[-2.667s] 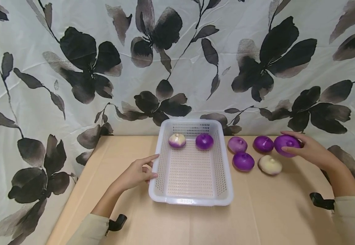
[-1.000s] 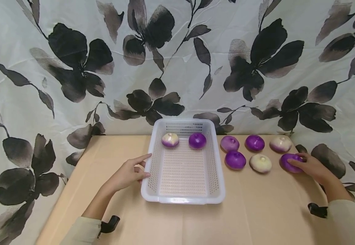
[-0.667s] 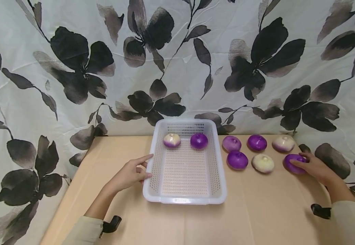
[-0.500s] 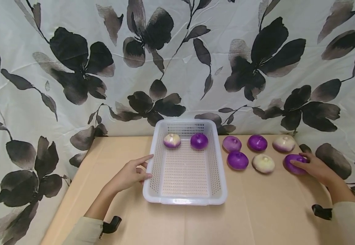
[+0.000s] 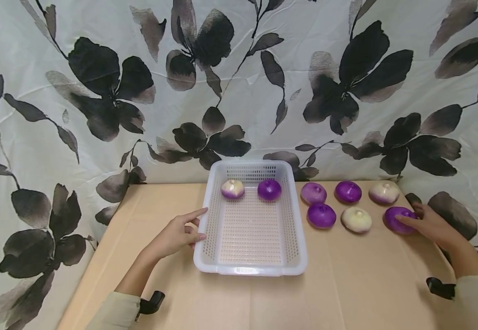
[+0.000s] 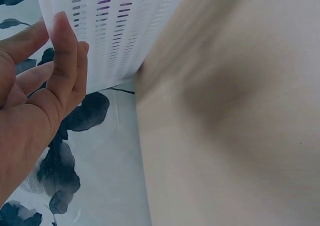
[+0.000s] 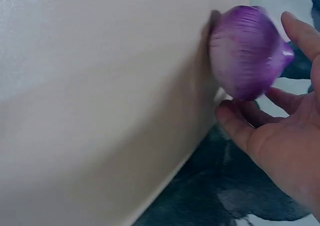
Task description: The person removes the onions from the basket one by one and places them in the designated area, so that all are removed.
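A white perforated plastic basket [image 5: 250, 270] stands on the table, with a white-and-purple onion [image 5: 232, 189] and a purple onion [image 5: 269, 189] inside at the far end. My left hand [image 5: 180, 233] holds the basket's left rim; the left wrist view shows its fingers [image 6: 65, 51] bent against the outer wall. At the far right of the table sits another purple onion [image 5: 399, 220]. My right hand [image 5: 435, 227] is beside it with fingers spread; in the right wrist view the thumb [image 7: 299, 34] is apart from the onion [image 7: 247, 54] and other fingertips are right at its lower side.
Right of the basket, several more onions lie in two rows: a pale purple one [image 5: 314, 193], purple ones [image 5: 348, 191], a white one [image 5: 356, 220] and a white-purple one [image 5: 383, 192]. A floral cloth [image 5: 264, 91] hangs behind the wooden table [image 5: 346, 284].
The right hand set a purple onion down in the front row, and has now loosened and drawn slightly right from it. A white-purple onion shows behind it. The left hand stays at the basket.
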Demonstrator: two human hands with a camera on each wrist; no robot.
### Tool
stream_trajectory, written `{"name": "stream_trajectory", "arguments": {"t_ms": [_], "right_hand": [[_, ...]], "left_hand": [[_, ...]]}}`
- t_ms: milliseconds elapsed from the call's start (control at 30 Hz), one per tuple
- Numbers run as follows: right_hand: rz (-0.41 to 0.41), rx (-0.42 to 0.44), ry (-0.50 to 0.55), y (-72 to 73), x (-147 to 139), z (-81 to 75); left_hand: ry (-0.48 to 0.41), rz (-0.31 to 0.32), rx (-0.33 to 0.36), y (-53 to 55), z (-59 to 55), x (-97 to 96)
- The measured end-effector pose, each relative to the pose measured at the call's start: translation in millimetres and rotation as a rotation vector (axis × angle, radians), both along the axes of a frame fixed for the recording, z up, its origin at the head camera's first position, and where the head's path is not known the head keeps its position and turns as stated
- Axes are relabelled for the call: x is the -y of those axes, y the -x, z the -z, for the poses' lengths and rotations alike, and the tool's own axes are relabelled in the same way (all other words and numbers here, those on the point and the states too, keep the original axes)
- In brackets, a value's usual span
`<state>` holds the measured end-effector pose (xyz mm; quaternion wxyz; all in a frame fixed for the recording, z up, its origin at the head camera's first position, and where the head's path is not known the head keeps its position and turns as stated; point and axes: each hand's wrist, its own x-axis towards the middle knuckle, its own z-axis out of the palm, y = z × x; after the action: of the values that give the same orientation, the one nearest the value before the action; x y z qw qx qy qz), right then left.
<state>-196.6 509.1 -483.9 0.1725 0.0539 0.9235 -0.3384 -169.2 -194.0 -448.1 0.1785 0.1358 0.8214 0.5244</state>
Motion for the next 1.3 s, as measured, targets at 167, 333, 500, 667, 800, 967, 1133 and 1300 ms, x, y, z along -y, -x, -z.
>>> {"name": "stream_trajectory", "arguments": {"t_ms": [167,333,500,667,800,967,1133,1300], "right_hand": [[-0.013,-0.075,-0.047,-0.4,5,-19.5],[-0.022,-0.180,-0.071,2.6,27,-47.6],[-0.089,-0.261,-0.049,8.3,63,-67.7],[-0.159,-0.331,0.034,17.5,102,-78.5],[-0.202,-0.342,0.072,25.5,136,-84.5],[-0.246,-0.322,0.110,36.7,174,-87.6],[-0.284,-0.310,0.166,51.1,202,-90.8],[-0.345,-0.312,0.185,65.5,224,-95.9]], "left_hand": [[0.004,-0.001,0.002,0.2,-1.2,-0.8],[0.008,0.004,0.001,-0.4,-1.1,-0.7],[-0.006,0.015,0.005,-0.1,-0.5,-0.6],[-0.023,0.022,0.003,0.8,0.0,-0.3],[-0.036,0.021,0.006,0.7,0.8,1.0],[-0.039,0.020,0.010,0.1,1.4,2.3],[-0.028,0.019,0.004,0.2,1.9,3.3],[-0.029,0.019,0.006,1.2,1.4,3.0]]}}
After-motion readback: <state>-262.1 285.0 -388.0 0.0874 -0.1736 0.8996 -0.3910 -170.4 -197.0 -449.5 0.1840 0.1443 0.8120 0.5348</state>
